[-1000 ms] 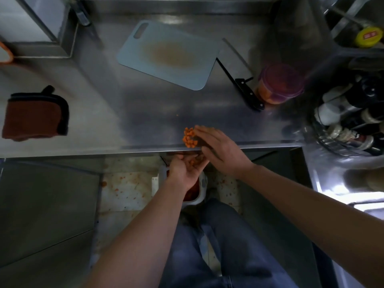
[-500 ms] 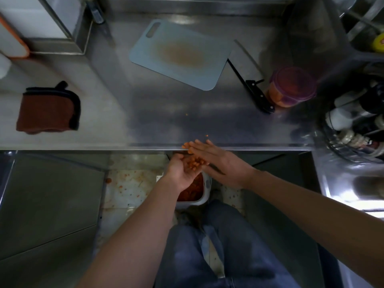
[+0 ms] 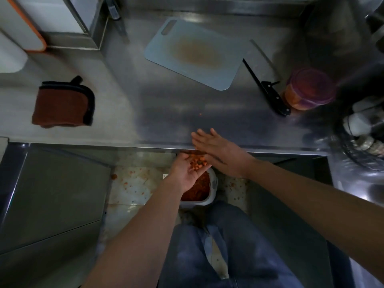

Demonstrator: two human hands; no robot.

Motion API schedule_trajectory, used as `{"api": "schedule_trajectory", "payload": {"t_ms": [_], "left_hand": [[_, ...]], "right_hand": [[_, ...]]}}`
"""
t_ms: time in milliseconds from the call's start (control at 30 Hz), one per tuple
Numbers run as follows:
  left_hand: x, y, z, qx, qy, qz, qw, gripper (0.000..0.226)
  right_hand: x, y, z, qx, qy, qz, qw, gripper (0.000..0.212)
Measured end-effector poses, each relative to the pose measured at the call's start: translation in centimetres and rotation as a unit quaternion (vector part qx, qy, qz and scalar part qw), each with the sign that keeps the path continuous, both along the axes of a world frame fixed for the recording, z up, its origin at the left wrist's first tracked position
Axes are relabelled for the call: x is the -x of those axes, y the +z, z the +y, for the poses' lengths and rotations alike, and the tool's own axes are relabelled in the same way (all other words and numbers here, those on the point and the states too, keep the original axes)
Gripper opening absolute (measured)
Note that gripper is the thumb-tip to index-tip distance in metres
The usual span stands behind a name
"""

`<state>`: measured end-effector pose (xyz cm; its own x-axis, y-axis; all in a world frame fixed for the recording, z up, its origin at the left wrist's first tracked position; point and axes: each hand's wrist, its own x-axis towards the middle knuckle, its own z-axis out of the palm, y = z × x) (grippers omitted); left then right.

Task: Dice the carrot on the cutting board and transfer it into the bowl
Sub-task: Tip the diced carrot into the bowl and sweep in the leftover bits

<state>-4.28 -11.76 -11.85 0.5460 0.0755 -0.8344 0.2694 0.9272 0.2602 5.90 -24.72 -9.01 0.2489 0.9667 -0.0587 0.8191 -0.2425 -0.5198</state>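
Diced carrot pieces (image 3: pixel 197 162) lie in the cupped palm of my left hand (image 3: pixel 187 170), held just below the counter's front edge. My right hand (image 3: pixel 216 150) lies flat with straight fingers at that edge, beside the pieces. Under my left hand, on the floor, stands a white bowl (image 3: pixel 213 183) holding more orange diced carrot. The grey-blue cutting board (image 3: pixel 197 53) lies bare on the steel counter at the back, with a brownish stain in its middle. A black-handled knife (image 3: pixel 268 88) lies to the right of the board.
A purple-lidded tub (image 3: pixel 309 89) with orange contents stands by the knife. A brown folded cloth (image 3: pixel 62 102) lies at the counter's left. A rack of bottles (image 3: pixel 365 129) fills the right edge. One stray carrot bit (image 3: pixel 200 114) lies mid-counter; the floor tile (image 3: pixel 133 183) has scattered bits.
My right hand has swept the carrot pile off the counter edge into my cupped left palm. The pile that lay on the counter is gone from it.
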Motion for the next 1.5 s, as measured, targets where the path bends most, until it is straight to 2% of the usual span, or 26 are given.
{"api": "schedule_trajectory", "payload": {"t_ms": [133, 233, 367, 433, 567, 767, 833, 900, 1000, 1167, 1367, 1500], "left_hand": [[-0.1, -0.3, -0.2, -0.006, -0.003, 0.018, 1.000, 0.033], [-0.1, -0.3, -0.2, 0.001, 0.004, 0.015, 1.000, 0.032], [0.1, -0.2, -0.1, 0.007, -0.014, 0.006, 1.000, 0.034], [0.1, -0.2, 0.0, 0.010, -0.009, 0.007, 1.000, 0.035], [0.1, -0.5, -0.2, 0.004, 0.003, 0.007, 1.000, 0.029], [-0.3, -0.8, -0.9, -0.021, -0.017, 0.033, 0.999, 0.024], [-0.3, -0.8, -1.0, -0.017, -0.021, 0.022, 0.999, 0.024], [-0.3, -0.6, -1.0, -0.013, -0.026, 0.002, 1.000, 0.024], [-0.1, -0.7, -1.0, -0.011, -0.032, -0.011, 0.999, 0.029], [-0.1, -0.8, -1.1, -0.036, -0.048, -0.008, 0.998, 0.021], [0.1, -0.1, -1.2, -0.047, -0.061, -0.003, 0.997, 0.017], [0.4, 0.0, -1.3, -0.055, -0.063, 0.015, 0.996, 0.018]], "right_hand": [[0.9, 0.7, -1.2, -0.034, 0.018, 0.035, 0.999, 0.049], [-0.8, 1.0, 0.5, -0.045, -0.062, 0.030, 0.997, 0.051], [-3.1, 0.5, 3.0, 0.028, -0.139, -0.010, 0.990, 0.058], [-2.9, 0.1, 3.4, 0.051, -0.128, -0.035, 0.990, 0.061], [-1.3, -0.2, 1.7, 0.030, -0.060, -0.035, 0.997, 0.062], [1.0, 0.6, -2.0, -0.030, 0.015, 0.027, 0.999, 0.050], [0.9, 0.8, -2.6, -0.050, -0.006, 0.037, 0.998, 0.050], [0.4, 0.7, -3.2, -0.059, -0.073, 0.021, 0.995, 0.054], [0.4, 0.3, -3.9, -0.015, -0.160, -0.001, 0.987, 0.062], [3.7, -0.8, -4.0, -0.005, -0.081, -0.018, 0.997, 0.059], [3.9, 0.5, -3.7, -0.059, -0.113, 0.019, 0.992, 0.053], [4.7, -0.2, -3.6, -0.054, -0.070, 0.010, 0.996, 0.050]]}}
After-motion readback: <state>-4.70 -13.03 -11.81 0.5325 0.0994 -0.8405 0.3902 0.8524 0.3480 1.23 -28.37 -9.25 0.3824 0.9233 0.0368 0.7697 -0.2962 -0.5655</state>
